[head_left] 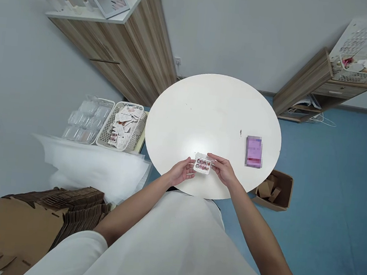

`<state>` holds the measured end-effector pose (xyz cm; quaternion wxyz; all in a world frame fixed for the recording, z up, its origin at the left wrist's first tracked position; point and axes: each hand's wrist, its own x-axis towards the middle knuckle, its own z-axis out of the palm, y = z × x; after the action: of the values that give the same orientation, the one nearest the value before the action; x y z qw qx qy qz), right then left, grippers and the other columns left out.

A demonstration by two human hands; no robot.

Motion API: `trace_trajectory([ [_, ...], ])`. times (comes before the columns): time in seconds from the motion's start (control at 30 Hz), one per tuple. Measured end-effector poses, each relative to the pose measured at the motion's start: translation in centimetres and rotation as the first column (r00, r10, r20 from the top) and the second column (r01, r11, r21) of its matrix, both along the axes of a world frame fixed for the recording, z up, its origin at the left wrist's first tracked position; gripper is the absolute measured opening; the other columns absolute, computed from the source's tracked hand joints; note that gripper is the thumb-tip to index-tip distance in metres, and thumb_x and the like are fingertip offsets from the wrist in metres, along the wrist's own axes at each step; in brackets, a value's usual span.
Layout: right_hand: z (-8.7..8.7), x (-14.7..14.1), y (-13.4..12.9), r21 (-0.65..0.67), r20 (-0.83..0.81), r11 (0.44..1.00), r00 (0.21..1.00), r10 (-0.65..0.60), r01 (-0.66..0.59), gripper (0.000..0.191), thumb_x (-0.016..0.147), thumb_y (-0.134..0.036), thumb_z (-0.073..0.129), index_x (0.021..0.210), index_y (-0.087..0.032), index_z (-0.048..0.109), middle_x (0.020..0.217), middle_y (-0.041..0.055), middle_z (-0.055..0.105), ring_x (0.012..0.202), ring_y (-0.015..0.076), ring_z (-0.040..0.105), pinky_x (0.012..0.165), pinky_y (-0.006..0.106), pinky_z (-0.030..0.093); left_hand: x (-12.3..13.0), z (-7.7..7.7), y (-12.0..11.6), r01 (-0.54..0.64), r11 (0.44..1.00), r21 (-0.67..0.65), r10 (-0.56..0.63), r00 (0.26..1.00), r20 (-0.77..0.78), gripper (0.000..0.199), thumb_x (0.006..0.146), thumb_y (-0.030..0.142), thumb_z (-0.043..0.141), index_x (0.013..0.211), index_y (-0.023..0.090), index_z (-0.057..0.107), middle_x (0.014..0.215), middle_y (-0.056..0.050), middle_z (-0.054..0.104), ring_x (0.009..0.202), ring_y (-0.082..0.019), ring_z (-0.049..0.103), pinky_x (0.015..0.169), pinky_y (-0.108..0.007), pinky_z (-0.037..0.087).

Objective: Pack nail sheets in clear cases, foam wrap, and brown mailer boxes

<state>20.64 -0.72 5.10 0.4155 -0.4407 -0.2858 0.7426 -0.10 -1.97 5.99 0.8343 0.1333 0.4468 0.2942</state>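
Observation:
A small clear case [202, 164] with two rows of reddish and dark press-on nails is held over the near part of the round white table [215, 114]. My left hand [180, 171] grips the case's left edge, fingers bent against it. From the other side, my right hand [223, 168] has its fingers on the case's right edge and upper right corner. A purple box [254, 152], partly pixelated, lies on the table to the right of my hands.
Left of the table are a basket of printed cards [122, 126], a basket of clear cases [87, 121], white foam sheets [95, 163] and stacked flat cardboard [26, 226]. An open carton [284, 192] stands on the floor at right. Wooden cabinets [148, 33] stand behind.

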Motion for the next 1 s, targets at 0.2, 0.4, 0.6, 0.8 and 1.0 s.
trace_trajectory([
  [0.2,-0.2,-0.3,-0.1,0.011,0.02,0.999,0.999,-0.047,0.047,0.023,0.064,-0.021,0.06,0.086,-0.021,0.07,0.114,0.0049,0.06,0.112,0.0227,0.05,0.095,0.036,0.038,0.1,0.4,-0.1,0.069,0.995,0.073,-0.064,0.996,-0.069,0.03,0.073,0.039,0.062,0.092,0.017,0.057,0.087,-0.005,0.06,0.073,-0.011,0.057,0.075,-0.029,0.045],
  [0.4,-0.3,-0.4,-1.2,-0.017,0.074,0.993,0.99,-0.119,0.12,0.04,0.067,-0.031,0.063,0.107,-0.028,0.059,0.122,0.0032,0.054,0.111,0.0207,0.05,0.09,0.036,0.044,0.4,0.0,-0.6,0.101,0.986,0.131,-0.071,0.975,-0.212,0.037,0.063,0.03,0.073,0.093,0.016,0.056,0.08,-0.002,0.059,0.072,-0.01,0.057,0.077,-0.03,0.043],
  [0.6,-0.8,-0.1,-3.4,-0.09,0.228,0.993,0.972,-0.054,0.076,0.044,0.065,-0.038,0.067,0.105,-0.025,0.056,0.097,0.0039,0.064,0.087,0.0175,0.061,0.081,0.037,0.049,0.6,-0.3,-0.7,0.077,0.977,0.197,-0.025,0.967,-0.252,0.043,0.061,0.033,0.073,0.097,0.017,0.056,0.079,-0.001,0.06,0.071,-0.01,0.057,0.076,-0.03,0.042],
  [0.8,-1.0,-0.1,-3.7,-0.079,0.245,0.983,0.959,-0.142,0.166,0.04,0.06,-0.034,0.071,0.095,-0.021,0.059,0.082,0.0026,0.065,0.076,0.0151,0.061,0.078,0.035,0.048,0.8,-0.3,-0.7,0.205,0.924,0.321,-0.059,0.909,-0.412,0.044,0.066,0.039,0.067,0.102,0.017,0.056,0.083,-0.005,0.063,0.079,-0.015,0.06,0.079,-0.033,0.042],
  [1.0,-1.0,-0.5,-3.8,-0.051,0.25,0.982,0.955,-0.161,0.179,0.038,0.06,-0.035,0.07,0.093,-0.021,0.059,0.085,0.0038,0.066,0.078,0.016,0.06,0.076,0.035,0.048,0.9,-0.7,-1.0,0.271,0.867,0.418,-0.034,0.87,-0.492,0.046,0.066,0.036,0.067,0.105,0.015,0.053,0.072,-0.003,0.064,0.074,-0.015,0.06,0.078,-0.033,0.043],
])
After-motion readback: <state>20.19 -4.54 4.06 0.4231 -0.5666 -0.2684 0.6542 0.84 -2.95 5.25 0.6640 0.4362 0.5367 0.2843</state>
